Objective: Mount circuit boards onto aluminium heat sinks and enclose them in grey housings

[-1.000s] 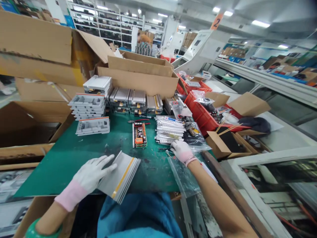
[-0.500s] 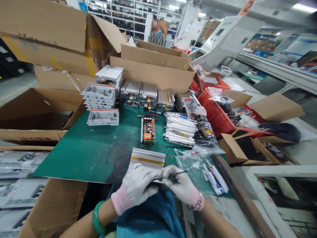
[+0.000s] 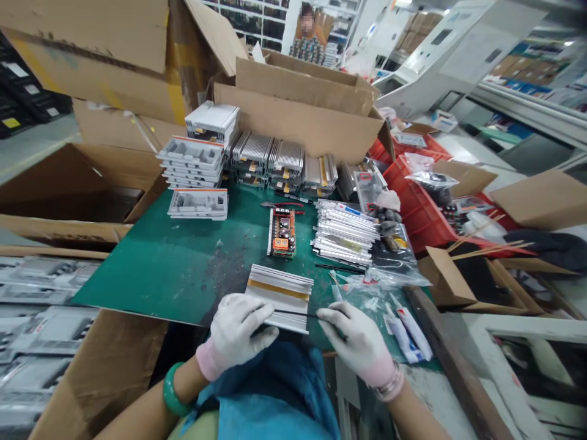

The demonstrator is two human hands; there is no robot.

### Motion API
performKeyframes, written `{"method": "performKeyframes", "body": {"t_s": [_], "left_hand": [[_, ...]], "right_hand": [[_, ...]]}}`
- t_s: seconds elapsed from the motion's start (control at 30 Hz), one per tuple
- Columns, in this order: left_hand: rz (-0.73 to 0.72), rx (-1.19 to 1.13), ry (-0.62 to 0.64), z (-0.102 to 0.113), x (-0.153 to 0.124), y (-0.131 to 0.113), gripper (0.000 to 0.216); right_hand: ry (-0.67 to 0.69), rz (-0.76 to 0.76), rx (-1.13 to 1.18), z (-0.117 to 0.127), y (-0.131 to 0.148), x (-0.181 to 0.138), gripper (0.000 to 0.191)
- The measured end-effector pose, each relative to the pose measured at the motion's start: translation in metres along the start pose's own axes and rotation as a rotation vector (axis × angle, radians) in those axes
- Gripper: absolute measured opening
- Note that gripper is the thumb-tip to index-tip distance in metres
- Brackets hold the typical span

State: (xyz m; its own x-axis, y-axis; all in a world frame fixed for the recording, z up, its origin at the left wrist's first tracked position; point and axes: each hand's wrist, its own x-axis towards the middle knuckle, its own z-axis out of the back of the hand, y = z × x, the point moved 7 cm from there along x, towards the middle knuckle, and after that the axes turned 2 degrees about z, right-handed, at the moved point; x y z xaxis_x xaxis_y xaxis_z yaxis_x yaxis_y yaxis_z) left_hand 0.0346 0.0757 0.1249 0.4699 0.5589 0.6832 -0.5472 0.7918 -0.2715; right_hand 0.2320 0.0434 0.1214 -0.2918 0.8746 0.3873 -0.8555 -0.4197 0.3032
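A thin black strip (image 3: 296,313) runs almost level between my two white-gloved hands. My left hand (image 3: 239,327) pinches its left end, and the fingertips of my right hand (image 3: 355,339) close on the other end. Just behind the strip a ribbed aluminium heat sink (image 3: 279,298) lies at the table's front edge, with a yellow-brown tape band across it. Beyond that sits a circuit board (image 3: 281,233) with orange and black parts. To its right is a pile of perforated metal strips (image 3: 343,233), with another thin black strip (image 3: 337,267) in front.
Grey plastic housings (image 3: 192,160) are stacked at the back left, beside several heat sinks (image 3: 252,153). White tubes (image 3: 406,336) and a plastic bag (image 3: 394,275) lie on the right. Cardboard boxes (image 3: 298,113) and red crates (image 3: 408,195) surround the green table (image 3: 160,263).
My hands have moved apart, and the black strip now stretches between them. More of the heat sink shows. The whole view has shifted slightly.
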Motion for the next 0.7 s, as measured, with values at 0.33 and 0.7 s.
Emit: {"method": "performKeyframes", "body": {"t_s": [0.33,0.7], "left_hand": [[-0.099,-0.087,0.111,-0.025,-0.012,0.002,0.007],[-0.111,-0.152,0.12,-0.026,-0.012,0.002,0.008]], "right_hand": [[0.207,0.116,-0.3,-0.028,-0.01,0.003,0.046],[0.523,0.002,-0.356,-0.044,-0.001,0.032,0.035]]}}
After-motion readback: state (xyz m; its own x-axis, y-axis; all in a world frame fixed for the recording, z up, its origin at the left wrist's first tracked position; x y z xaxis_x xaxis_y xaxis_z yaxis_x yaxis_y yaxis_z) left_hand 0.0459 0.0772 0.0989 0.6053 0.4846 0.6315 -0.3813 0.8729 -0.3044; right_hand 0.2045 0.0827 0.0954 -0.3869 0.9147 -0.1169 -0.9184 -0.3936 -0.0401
